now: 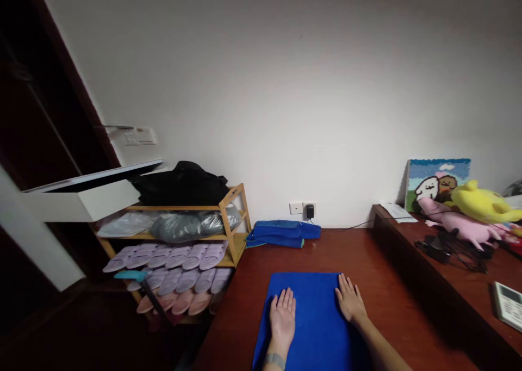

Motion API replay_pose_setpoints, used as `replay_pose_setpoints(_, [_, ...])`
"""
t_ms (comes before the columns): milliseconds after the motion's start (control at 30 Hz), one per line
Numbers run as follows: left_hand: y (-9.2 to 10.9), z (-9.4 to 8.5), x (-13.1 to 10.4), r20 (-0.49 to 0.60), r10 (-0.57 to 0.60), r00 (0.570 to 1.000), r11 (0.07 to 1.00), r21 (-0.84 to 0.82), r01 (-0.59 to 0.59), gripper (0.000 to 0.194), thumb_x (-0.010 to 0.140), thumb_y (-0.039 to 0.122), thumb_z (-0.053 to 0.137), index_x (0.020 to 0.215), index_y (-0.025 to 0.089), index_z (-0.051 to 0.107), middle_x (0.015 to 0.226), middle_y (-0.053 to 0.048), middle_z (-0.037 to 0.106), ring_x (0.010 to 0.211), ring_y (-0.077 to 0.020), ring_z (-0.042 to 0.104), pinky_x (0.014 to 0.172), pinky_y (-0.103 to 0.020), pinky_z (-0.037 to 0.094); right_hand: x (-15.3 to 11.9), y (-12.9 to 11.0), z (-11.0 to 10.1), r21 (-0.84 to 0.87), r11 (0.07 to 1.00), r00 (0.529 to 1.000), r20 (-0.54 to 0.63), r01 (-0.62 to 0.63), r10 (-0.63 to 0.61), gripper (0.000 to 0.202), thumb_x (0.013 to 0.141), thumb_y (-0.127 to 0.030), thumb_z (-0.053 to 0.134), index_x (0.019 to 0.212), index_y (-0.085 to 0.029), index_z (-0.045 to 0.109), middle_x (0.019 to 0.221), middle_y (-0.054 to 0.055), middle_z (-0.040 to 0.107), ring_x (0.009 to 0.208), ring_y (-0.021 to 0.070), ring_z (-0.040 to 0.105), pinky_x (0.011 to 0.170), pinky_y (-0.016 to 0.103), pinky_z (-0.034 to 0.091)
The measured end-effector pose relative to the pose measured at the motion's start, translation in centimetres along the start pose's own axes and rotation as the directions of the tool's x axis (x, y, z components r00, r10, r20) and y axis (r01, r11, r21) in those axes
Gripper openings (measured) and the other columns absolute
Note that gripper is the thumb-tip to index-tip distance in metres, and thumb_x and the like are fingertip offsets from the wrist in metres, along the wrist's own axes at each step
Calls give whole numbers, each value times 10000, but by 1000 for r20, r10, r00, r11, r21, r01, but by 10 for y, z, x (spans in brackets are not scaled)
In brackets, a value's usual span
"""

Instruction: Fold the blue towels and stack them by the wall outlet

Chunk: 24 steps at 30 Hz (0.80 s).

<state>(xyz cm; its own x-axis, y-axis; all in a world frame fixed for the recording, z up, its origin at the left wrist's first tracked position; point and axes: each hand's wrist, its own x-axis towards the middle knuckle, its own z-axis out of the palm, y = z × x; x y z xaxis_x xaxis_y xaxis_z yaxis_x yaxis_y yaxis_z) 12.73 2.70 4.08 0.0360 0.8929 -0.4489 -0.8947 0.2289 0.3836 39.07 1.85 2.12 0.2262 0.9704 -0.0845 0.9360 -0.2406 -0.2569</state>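
A flat blue cloth [316, 311] lies spread on the reddish-brown wooden table [391, 305], its lower part running out of view. My left hand [283, 315] rests on the cloth's left side, palm turned up and fingers stretched out; a grey band circles that wrist. Over the cloth's right edge lies my right hand [349, 299], back up, fingers extended near the far right corner. Neither hand holds anything. Farther back, against the wall, sits a pile of folded blue cloths [279, 233].
A wooden shoe rack [232, 240] with several lilac and pink slippers [177, 255] and a black bag [183, 186] stands left. On the raised ledge at right are plush toys [460, 221], black cables [444, 251] and a white remote-like device [509, 305]. A black plug [310, 211] sits in the wall socket.
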Motion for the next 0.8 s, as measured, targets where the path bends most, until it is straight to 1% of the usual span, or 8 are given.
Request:
replay_pose_setpoints(133, [-39,16,-14,90,-80,993,997,-2,80,531,1001,332,439,1497,148,492,1528,-165,540,1409,-237,496,1138,-369,456,-32,14,5,48,999,993,-115,14,-8,691,1017,-463,46,1623,-143,127,1704,-10,111,1574,186,73,1286,414,112])
replay_pose_setpoints(233, [-89,34,-25,164,-230,959,972,-16,235,587,986,383,432,1504,109,478,1496,-190,567,1390,-253,521,1166,-386,420,-57,17,14,26,999,998,-57,34,-32,708,1013,-502,83,1617,-144,176,1694,3,151,1572,208,106,1287,433,124])
replay_pose_setpoints(333, [-130,49,-30,109,-312,944,949,-12,315,660,965,426,437,1532,88,426,1537,-204,517,1429,-251,469,1171,-370,405,-68,14,19,-32,999,999,3,42,-41,689,1005,-465,149,1604,-138,241,1683,24,185,1568,228,135,1286,451,123])
replay_pose_setpoints(433, [-146,51,-28,50,-329,943,944,-7,330,677,960,436,437,1547,101,400,1564,-203,483,1445,-254,445,1174,-376,399,-69,12,19,-51,997,998,-20,62,-63,659,998,-409,170,1604,-164,247,1684,7,157,1569,223,130,1284,460,124])
replay_pose_setpoints(500, [-140,45,-25,54,-322,945,946,-7,323,661,965,429,432,1544,111,404,1548,-209,501,1430,-262,466,1162,-390,416,-69,12,19,-25,997,996,-49,77,-78,654,1006,-431,152,1611,-192,224,1684,-14,148,1571,218,120,1283,470,123])
replay_pose_setpoints(600, [-112,31,-23,48,-283,958,959,-9,284,641,967,409,451,1531,106,418,1508,-223,540,1410,-267,495,1126,-387,462,-69,11,17,0,997,996,-45,78,-78,668,1013,-477,131,1614,-195,205,1681,-16,183,1572,218,124,1285,480,106])
replay_pose_setpoints(700, [-61,13,-21,28,-198,980,980,-9,198,621,964,367,487,1524,106,427,1491,-227,556,1395,-277,513,1092,-392,503,-72,10,13,-3,998,998,-19,60,-60,676,1014,-473,124,1616,-172,186,1685,-2,190,1573,213,120,1287,470,95])
replay_pose_setpoints(800, [3,-8,-18,-17,-90,996,996,0,91,593,957,293,512,1517,111,438,1509,-240,532,1374,-299,533,1055,-414,541,-74,10,13,-5,999,999,-14,52,-52,675,1013,-471,122,1617,-177,188,1687,-3,195,1573,209,119,1288,463,92])
